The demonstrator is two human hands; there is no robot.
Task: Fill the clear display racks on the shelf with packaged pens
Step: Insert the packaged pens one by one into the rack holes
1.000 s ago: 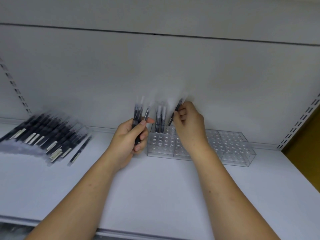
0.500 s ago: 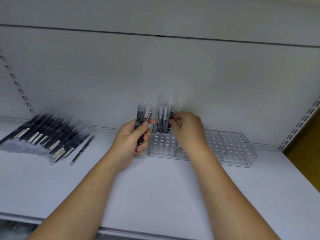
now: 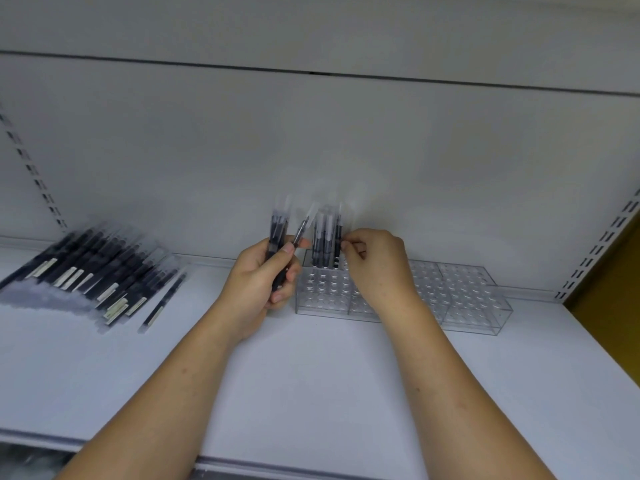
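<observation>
At the far left a loose pile of packaged pens (image 3: 93, 271) lies fanned flat on the white shelf (image 3: 329, 393), well apart from the racks. Next, the left hand (image 3: 259, 285) has its fingers wrapped round a small bundle of pens (image 3: 278, 237) held upright, with one pen tipped out toward the right by the thumb. Just beside it a few standing pens (image 3: 323, 240) sit in the back left corner of the clear racks (image 3: 467, 296). The right hand (image 3: 377, 268) has its fingers curled, and thumb and forefinger seem to pinch the rightmost of those pens near mid-height. The pens look light and stiff, but their clear sleeves are probably slick and crinkly, so a hold on the firm barrel low down should steer the tip into a hole better than a hold on the floppy sleeve top. The sleeve tops are blurred and nearly vanish against the wall, so an exact count is not possible. The right wrist covers part of the racks, and their divisions are hard to read through the clear plastic.
</observation>
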